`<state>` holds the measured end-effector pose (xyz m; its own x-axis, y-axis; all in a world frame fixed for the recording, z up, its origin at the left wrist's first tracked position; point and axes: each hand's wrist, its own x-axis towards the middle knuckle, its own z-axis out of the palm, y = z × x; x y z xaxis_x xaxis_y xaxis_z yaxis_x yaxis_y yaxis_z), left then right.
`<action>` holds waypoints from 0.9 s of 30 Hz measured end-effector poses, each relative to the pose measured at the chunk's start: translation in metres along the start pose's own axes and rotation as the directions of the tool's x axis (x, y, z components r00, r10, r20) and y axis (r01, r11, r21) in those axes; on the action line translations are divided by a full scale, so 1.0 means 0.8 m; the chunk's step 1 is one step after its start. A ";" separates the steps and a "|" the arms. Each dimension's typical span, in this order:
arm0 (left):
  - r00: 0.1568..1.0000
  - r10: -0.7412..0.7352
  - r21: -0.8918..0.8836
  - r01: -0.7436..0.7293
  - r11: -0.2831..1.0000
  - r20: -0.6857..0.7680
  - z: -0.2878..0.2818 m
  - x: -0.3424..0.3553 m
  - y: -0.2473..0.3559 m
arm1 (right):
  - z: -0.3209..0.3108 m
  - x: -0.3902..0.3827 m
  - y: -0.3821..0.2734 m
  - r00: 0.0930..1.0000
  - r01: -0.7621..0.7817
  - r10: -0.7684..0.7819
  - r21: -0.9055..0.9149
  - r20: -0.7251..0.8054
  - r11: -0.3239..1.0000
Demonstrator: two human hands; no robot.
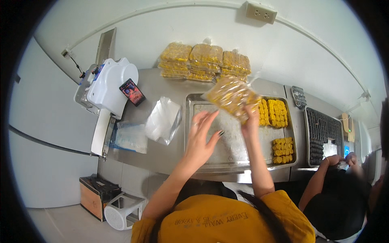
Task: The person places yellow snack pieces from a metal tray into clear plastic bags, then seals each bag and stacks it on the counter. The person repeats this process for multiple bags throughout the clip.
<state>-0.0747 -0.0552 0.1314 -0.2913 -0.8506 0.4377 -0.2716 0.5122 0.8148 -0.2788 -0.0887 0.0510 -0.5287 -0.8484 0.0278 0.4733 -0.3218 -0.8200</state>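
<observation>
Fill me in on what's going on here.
The person's right hand holds a clear bag of yellow pieces above a metal tray; the left hand is open nearby. Yellow blocks sit along the tray's right side, and filled bags are stacked by the wall. Farther right, another person is beside dark pieces.
</observation>
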 end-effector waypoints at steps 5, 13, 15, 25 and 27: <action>0.952 -0.305 0.287 0.282 0.915 0.035 -0.065 -0.095 -0.090 | -0.032 0.183 -0.053 0.995 0.101 -0.100 -0.077 0.007 0.992; 0.791 -0.611 0.367 0.577 0.730 -0.028 -0.128 -0.240 -0.121 | -0.025 0.411 -0.007 0.989 -0.066 0.122 -0.503 0.080 0.862; 0.732 -0.681 0.382 0.636 0.670 -0.025 -0.135 -0.263 -0.120 | -0.029 0.436 0.030 0.999 0.046 -0.048 -0.783 0.020 0.620; 0.659 -0.751 0.416 0.669 0.616 0.051 -0.140 -0.297 -0.122 | -0.061 0.446 0.064 0.993 -0.098 0.116 -0.529 0.000 0.843; 0.694 -0.718 0.455 0.621 0.637 0.058 -0.145 -0.290 -0.126 | -0.056 0.420 0.050 0.974 -0.226 0.210 -0.338 -0.082 0.914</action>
<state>0.1264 0.0770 -0.0084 -0.0604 -0.9510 -0.3033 -0.7719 -0.1482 0.6182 -0.4688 -0.3683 0.0019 -0.4735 -0.8596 -0.1922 0.3137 0.0393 -0.9487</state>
